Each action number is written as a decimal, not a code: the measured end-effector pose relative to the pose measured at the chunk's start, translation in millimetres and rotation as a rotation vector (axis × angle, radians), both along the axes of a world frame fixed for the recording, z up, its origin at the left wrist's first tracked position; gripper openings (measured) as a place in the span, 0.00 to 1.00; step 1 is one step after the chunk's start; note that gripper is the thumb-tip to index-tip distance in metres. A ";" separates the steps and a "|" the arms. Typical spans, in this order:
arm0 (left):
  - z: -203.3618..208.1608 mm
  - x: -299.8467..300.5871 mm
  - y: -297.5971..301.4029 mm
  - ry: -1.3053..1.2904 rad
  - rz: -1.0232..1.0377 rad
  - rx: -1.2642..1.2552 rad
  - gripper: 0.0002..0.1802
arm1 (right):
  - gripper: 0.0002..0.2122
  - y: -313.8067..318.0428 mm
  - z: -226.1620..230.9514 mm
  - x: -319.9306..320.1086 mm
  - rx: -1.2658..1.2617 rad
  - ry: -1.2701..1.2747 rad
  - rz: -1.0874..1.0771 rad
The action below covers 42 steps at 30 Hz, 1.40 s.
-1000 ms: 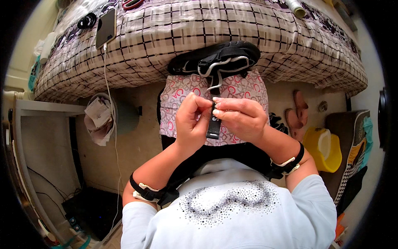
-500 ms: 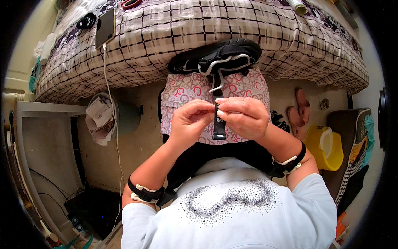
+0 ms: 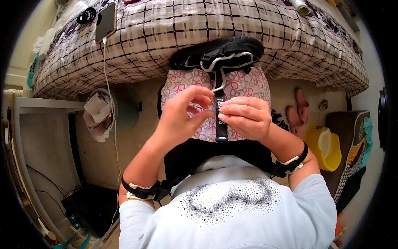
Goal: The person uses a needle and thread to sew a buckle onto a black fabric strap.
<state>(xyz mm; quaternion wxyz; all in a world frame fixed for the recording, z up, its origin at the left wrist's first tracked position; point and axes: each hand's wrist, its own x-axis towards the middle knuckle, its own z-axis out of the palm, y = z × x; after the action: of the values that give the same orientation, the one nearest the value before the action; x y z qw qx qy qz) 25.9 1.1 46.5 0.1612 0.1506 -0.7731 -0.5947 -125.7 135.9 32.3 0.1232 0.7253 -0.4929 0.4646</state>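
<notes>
Black strap (image 3: 222,132) is pinched by right hand (image 3: 251,118) over patterned cloth (image 3: 182,81), below black item with pale trim (image 3: 234,47); left hand (image 3: 182,115) is held beside strap, thumb and fingers parted.

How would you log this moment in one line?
left hand: open, beside black strap; right hand: pinching black strap; patterned cloth: beneath black strap; phone: on bed, cable attached

black strap (image 3: 222,132): part-covered by one of the hands (image 3: 249,118) | red item (image 3: 130,1): cut by top edge
</notes>
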 end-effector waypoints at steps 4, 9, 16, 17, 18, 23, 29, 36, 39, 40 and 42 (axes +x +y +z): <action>12.3 0.7 -16.1 0.113 -0.067 -0.241 0.11 | 0.07 0.5 -2.3 1.4 -0.005 -0.002 -0.004; 10.5 -10.2 -10.3 0.160 -0.135 -0.300 0.07 | 0.06 0.0 -2.0 1.4 -0.002 0.012 0.003; 5.9 -12.2 -3.6 0.329 -0.036 -0.070 0.06 | 0.06 -2.6 2.4 -1.5 -0.001 0.014 0.042; 6.2 -10.0 -8.6 0.419 -0.031 0.021 0.06 | 0.06 -2.1 2.1 -2.0 0.005 0.015 0.062; 6.8 -7.4 -14.2 0.508 -0.025 0.113 0.06 | 0.06 -0.9 -2.3 -1.8 0.022 0.010 0.100; 28.7 15.3 -35.3 0.400 -0.093 0.606 0.03 | 0.04 3.9 -8.7 -2.6 0.030 -0.033 0.080; 12.7 65.5 -112.9 0.321 0.407 0.870 0.12 | 0.06 10.5 -12.3 -8.9 0.078 -0.053 0.120; 5.2 78.3 -131.6 0.343 0.968 -0.305 0.09 | 0.06 11.9 -13.3 -8.4 0.098 -0.067 0.129; 10.9 37.5 -59.6 0.112 0.282 -0.366 0.09 | 0.06 11.0 -11.3 -8.2 0.103 -0.063 0.126; 6.1 30.6 -47.4 0.055 0.099 -0.547 0.09 | 0.06 12.1 -10.7 -9.0 0.105 -0.059 0.118; 2.9 12.3 -16.8 0.130 -0.060 -0.512 0.11 | 0.06 12.6 -9.7 -8.8 0.112 -0.058 0.118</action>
<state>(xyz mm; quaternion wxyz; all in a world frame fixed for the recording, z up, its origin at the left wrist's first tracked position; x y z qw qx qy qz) 38.2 -15.6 49.5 0.2255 0.0435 -0.8906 -0.3925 -134.5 148.4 22.6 0.0404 0.7450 -0.4779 0.4636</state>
